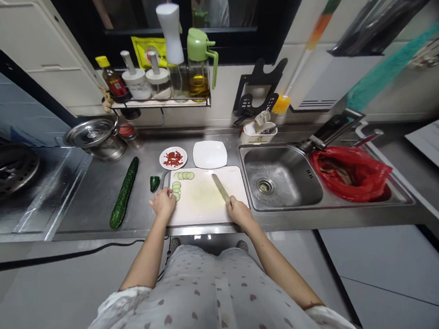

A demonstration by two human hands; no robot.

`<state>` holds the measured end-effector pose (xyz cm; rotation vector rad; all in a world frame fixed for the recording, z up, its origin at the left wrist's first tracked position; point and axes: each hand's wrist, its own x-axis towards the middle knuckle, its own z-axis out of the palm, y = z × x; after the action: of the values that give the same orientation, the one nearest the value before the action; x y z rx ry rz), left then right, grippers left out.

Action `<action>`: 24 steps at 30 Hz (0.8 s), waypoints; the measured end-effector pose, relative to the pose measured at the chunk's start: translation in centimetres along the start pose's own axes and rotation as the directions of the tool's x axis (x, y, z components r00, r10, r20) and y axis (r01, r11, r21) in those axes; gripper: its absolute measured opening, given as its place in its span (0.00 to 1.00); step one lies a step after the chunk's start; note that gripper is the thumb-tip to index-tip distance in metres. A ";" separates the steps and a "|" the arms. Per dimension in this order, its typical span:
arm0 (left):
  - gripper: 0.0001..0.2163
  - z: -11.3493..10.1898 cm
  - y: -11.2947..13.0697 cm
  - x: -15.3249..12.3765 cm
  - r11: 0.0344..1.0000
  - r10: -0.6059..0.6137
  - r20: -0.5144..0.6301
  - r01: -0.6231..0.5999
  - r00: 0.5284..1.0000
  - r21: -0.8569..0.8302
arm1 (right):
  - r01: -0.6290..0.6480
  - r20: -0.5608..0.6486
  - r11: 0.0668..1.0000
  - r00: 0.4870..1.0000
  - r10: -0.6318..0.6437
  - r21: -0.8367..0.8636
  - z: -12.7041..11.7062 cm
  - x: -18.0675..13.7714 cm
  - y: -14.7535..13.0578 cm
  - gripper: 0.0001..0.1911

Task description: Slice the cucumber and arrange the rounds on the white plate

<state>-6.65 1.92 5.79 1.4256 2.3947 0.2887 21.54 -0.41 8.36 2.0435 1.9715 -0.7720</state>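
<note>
A white cutting board lies on the steel counter in front of me. My right hand is shut on a knife whose blade points up and left over the board. My left hand rests at the board's left edge, fingers curled by a few cucumber slices. More slices lie in a row at the board's top left. A cucumber end piece sits just left of the board. A whole cucumber lies further left on the counter.
Behind the board are a small plate of chopped red chilli and a white square plate. The sink is at right, with a red bag beside it. A lidded pot and a condiment shelf stand at the back.
</note>
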 end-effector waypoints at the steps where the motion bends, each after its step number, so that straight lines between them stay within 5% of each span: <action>1: 0.11 0.0 0.2 -0.1 1.000 0.008 -0.016 -0.008 1.000 -0.006 | -0.001 0.006 1.000 1.000 0.001 0.001 -0.1 0.0 0.0 0.18; 13: 0.18 1.2 6.2 1.3 0.992 0.114 -0.004 -0.114 0.994 -0.051 | -0.007 0.015 1.000 1.000 0.007 -0.011 -0.2 -0.1 -0.4 0.17; 24: 0.20 2.8 8.0 3.9 0.984 0.173 0.018 -0.174 0.985 0.045 | -0.007 -0.005 1.000 1.000 0.007 -0.014 -0.3 -0.2 -0.4 0.17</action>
<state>-0.81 9.12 5.24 1.6555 2.2834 0.2668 21.21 -0.45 8.79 2.0454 1.9661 -0.7503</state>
